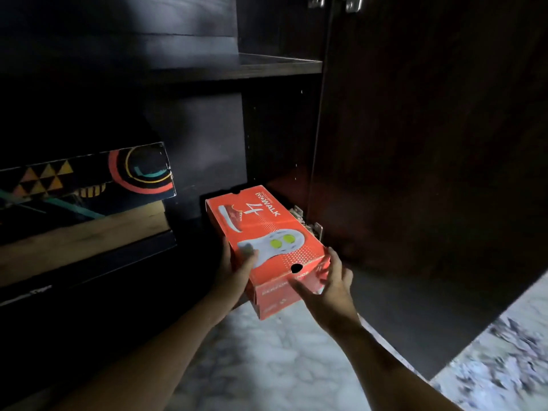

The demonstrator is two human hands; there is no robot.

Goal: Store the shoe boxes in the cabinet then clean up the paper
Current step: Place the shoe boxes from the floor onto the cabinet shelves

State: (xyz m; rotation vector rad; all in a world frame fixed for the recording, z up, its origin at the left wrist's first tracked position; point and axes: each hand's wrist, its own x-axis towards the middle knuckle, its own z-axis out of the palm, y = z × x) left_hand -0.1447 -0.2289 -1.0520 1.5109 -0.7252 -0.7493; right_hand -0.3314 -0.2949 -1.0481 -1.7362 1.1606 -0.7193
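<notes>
- Red shoe box, lid closed, "GOWALK 4" and shoe graphics on top; far end reaches into the bottom of the dark cabinet, near end sticks out over the marbled floor.
- Left hand clasps the box's left side, thumb laid on the lid.
- Right hand at the near right corner, fingers spread against the front face; looks like pressing contact more than a full wrap, blur makes it hard to tell.
- Black patterned shoe box lies to the left inside the cabinet, on a lighter box.
- Cabinet door stands open at right; shelf above.
</notes>
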